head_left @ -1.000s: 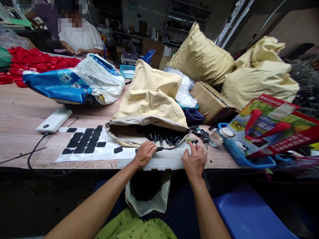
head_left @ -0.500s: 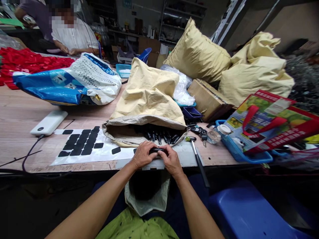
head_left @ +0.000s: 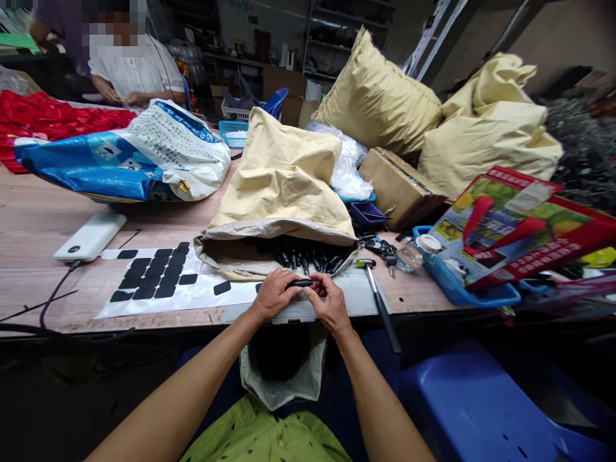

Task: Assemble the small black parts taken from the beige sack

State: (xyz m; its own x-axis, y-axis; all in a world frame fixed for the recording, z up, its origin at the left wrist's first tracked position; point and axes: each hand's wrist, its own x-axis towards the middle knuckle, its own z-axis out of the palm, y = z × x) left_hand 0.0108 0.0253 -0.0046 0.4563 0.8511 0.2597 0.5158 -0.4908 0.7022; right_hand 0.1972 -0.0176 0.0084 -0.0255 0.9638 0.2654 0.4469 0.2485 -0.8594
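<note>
Between my two hands, just above the table's front edge, is a slim black cylindrical piece (head_left: 299,283). My left hand (head_left: 275,296) is closed around its left part. The fingertips of my right hand (head_left: 329,304) pinch its right end. Right behind the hands lies a cream cloth sack (head_left: 289,186), its mouth facing me, with several similar black pieces (head_left: 308,258) inside. Under my hands is a flat grey board (head_left: 353,300). An open grey-white bag (head_left: 283,383) hangs below the table edge at my lap.
A small hammer (head_left: 378,298) lies right of my hands, its handle over the edge. A white sheet with black stickers (head_left: 156,274) and a white power bank (head_left: 90,237) lie left. Right stand a clear jar (head_left: 410,258) and a blue basket (head_left: 450,289). Another person (head_left: 132,70) sits across.
The black piece has turned slightly and risen a little at its right end. My right fingers have shifted on it. The whole view has moved slightly.
</note>
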